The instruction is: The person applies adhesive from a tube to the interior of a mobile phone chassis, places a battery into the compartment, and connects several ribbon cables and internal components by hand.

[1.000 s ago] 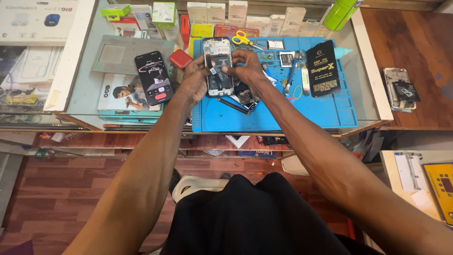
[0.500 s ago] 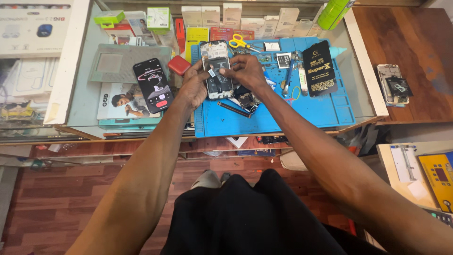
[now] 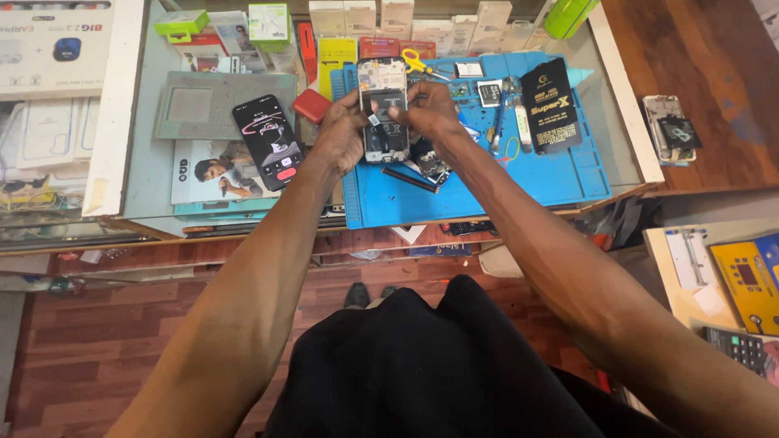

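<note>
The opened phone [image 3: 383, 113] sits upright between my two hands above the blue mat [image 3: 519, 182], its bare insides facing me, back cover off. My left hand [image 3: 341, 134] grips its left edge, thumb laid across the middle of the frame, and my right hand [image 3: 430, 109] clasps the right edge with the fingertips pinching at something small near the centre (too small for me to tell what it is). Just under my right hand, on the mat, lie a dark flat phone part [image 3: 428, 162] and a thin black tool [image 3: 410, 179]. Behind the phone, at the far edge of the mat, are yellow-handled scissors [image 3: 422, 65]. To the right on the mat rests a black packet [image 3: 550, 105] with gold print, and between it and my hand a few small parts and tweezers [image 3: 497, 122]. To my left, off the mat, another phone [image 3: 268, 142] lies face up with its screen lit, resting on a printed box, with a small red case [image 3: 312, 105] near it. Well to the right, on the wooden counter, another stripped phone [image 3: 672, 130] lies alone.
</note>
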